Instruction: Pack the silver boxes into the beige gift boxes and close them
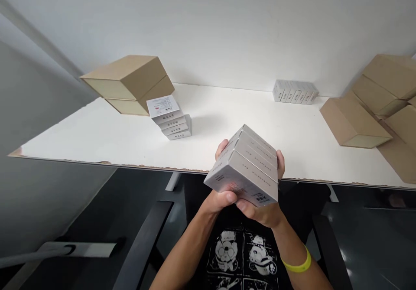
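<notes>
Between my two hands is a row of several white printed cartons (250, 162), pressed side by side and tilted just over the table's front edge. My left hand (219, 200) grips their left side, its thumb on the near face and a fingertip showing at the far left. Around the right side closes my right hand (264, 213), thumb also on the near face and fingers on the far right side. Most of the fingers are hidden behind the cartons. Farther left, a slightly uneven stack of similar white cartons (172, 118) stands on the table.
The white table (130, 145) has a chipped front edge and meets a wall behind. Two stacked brown boxes (130, 79) stand back left. Against the wall is a row of small white cartons (295, 92). Several brown boxes (355, 123) are piled right. Chair armrests (146, 242) flank me.
</notes>
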`<state>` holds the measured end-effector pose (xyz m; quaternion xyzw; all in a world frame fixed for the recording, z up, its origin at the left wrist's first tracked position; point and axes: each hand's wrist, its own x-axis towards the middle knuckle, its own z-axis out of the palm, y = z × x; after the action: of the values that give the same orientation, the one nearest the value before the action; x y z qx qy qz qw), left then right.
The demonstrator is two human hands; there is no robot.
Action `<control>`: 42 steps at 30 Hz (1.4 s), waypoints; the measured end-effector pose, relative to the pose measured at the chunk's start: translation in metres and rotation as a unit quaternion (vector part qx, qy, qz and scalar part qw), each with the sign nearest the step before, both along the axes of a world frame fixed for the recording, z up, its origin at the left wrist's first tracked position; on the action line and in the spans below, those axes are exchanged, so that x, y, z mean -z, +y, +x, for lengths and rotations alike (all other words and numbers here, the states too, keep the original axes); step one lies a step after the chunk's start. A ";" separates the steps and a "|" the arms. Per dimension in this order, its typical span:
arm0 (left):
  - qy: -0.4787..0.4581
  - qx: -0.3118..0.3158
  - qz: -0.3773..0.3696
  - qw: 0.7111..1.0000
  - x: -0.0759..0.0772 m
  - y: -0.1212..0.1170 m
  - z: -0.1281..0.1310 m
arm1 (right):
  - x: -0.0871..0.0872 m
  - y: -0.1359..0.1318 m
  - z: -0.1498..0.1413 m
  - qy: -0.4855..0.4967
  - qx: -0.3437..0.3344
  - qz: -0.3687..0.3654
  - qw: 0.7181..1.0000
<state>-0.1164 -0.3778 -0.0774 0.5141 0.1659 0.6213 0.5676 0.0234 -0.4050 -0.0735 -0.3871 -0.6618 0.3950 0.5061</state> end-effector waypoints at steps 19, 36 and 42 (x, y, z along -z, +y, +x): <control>0.097 -0.332 0.016 0.938 0.046 -0.024 -0.061 | 0.002 0.082 0.024 -0.182 0.212 0.393 0.876; 0.128 -0.234 0.028 0.963 0.084 -0.056 -0.014 | 0.013 0.111 0.019 -0.249 0.061 0.091 0.962; 0.179 -0.174 0.033 0.968 0.091 -0.078 0.009 | -0.027 0.198 -0.009 -0.408 0.092 0.158 0.894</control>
<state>-0.1073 -0.4557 -0.1684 0.5988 0.3306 0.6134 0.3948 0.0149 -0.2065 -0.0469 -0.4887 -0.8252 0.0441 0.2799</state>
